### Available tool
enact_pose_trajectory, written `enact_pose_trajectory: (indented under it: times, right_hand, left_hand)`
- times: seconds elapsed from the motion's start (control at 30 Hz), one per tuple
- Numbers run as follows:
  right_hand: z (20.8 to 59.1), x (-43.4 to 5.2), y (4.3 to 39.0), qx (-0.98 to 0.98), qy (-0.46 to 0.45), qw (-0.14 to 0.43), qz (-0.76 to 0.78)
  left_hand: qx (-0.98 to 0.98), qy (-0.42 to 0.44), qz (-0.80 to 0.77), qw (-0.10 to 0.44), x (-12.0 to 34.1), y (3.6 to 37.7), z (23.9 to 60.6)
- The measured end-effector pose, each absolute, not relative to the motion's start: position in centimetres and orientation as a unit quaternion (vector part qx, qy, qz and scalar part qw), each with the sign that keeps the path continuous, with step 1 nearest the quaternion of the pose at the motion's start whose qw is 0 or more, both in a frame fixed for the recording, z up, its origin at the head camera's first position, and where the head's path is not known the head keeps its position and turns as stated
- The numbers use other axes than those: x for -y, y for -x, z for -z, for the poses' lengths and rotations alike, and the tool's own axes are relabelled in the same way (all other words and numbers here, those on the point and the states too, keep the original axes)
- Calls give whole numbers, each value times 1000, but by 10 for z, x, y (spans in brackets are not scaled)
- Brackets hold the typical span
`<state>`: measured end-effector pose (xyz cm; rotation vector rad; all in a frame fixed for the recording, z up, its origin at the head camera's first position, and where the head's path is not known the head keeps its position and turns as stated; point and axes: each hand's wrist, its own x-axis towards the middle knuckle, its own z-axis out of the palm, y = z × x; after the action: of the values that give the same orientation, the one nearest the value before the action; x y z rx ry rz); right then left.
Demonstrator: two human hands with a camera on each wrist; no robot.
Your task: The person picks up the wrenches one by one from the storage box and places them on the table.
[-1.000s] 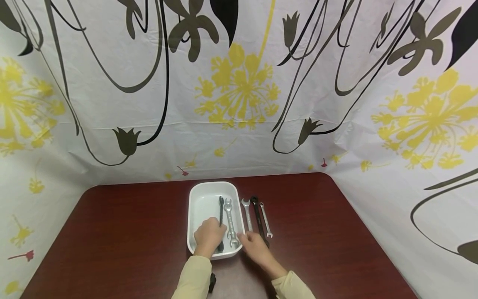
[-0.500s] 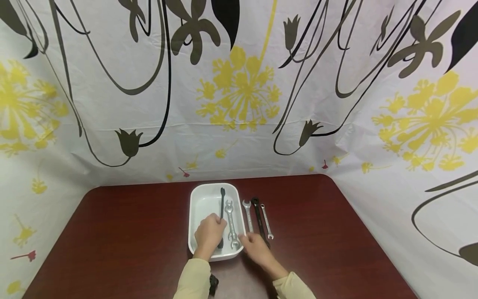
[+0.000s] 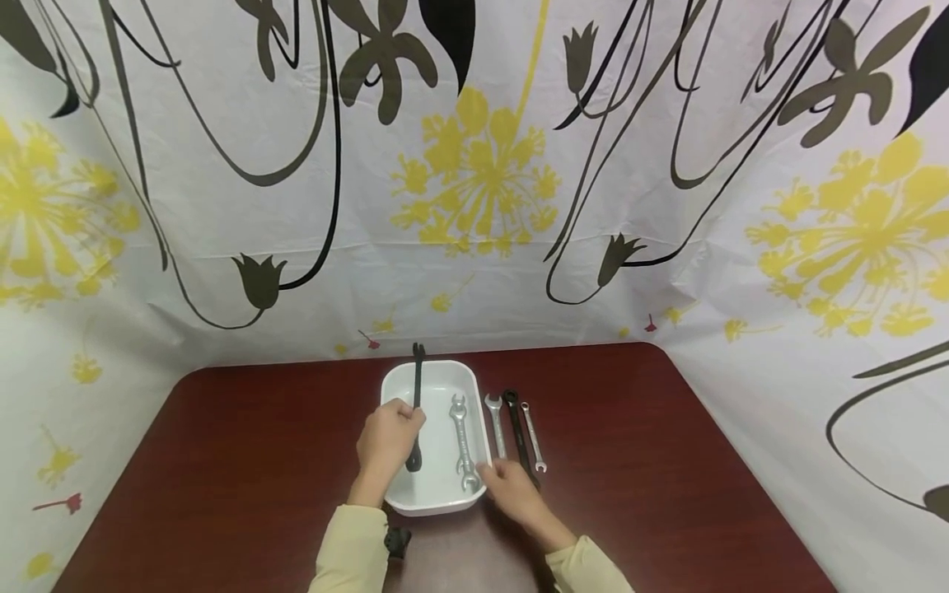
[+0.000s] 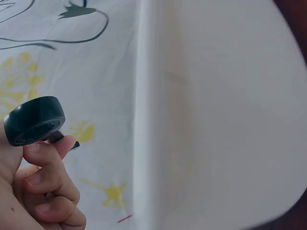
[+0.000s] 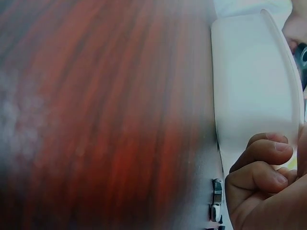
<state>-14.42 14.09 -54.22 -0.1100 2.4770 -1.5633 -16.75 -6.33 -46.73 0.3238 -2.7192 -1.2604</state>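
A person is lifting a black wrench (image 3: 416, 408) out of a white tray (image 3: 395, 487) on a dark red tabletop (image 3: 222, 461).

Nearest the camera, the right hand (image 3: 510, 491) is resting with curled fingers at the tray's right rim, grasping nothing visible. The left hand (image 3: 387, 434) is pinching the black wrench mid-shaft, raised and nearly upright over the tray. A silver wrench (image 3: 463, 441) is lying inside; three other wrenches (image 3: 516, 432) are lying in a row just beside the tray. Judging by this, two of five seem sorted, with one being handled. Behind, a flowered curtain (image 3: 474, 165) is hanging.
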Motion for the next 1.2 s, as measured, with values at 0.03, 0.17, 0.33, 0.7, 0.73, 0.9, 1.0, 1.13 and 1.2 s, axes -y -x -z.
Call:
enact_pose_trajectory:
  times: [0.03, 0.17, 0.33, 0.7, 0.73, 0.9, 1.0, 1.13, 1.2]
  right_hand:
    - [542, -141, 145, -841, 38, 104, 530]
    - [542, -141, 145, -842, 37, 107, 528]
    - [541, -141, 145, -839, 38, 111, 531]
    - [542, -142, 146, -836, 36, 117, 536]
    - [542, -142, 146, -836, 36, 117, 534]
    - [542, -142, 147, -833, 36, 116, 540]
    - [542, -142, 147, -831, 35, 119, 542]
    - [542, -142, 147, -832, 33, 124, 540]
    - [542, -142, 148, -832, 33, 123, 540]
  left_hand:
    - [900, -106, 418, 63, 67, 167, 465]
    - [897, -107, 424, 64, 80, 163, 461]
    - [892, -119, 430, 71, 95, 161, 462]
    - [898, -141, 415, 44, 119, 154, 471]
    - [898, -142, 415, 39, 121, 154, 472]
    - [897, -145, 417, 21, 128, 154, 484]
    - [899, -148, 413, 13, 132, 153, 493]
    - [902, -152, 403, -2, 135, 155, 505]
    - [903, -151, 401, -10, 135, 155, 510]
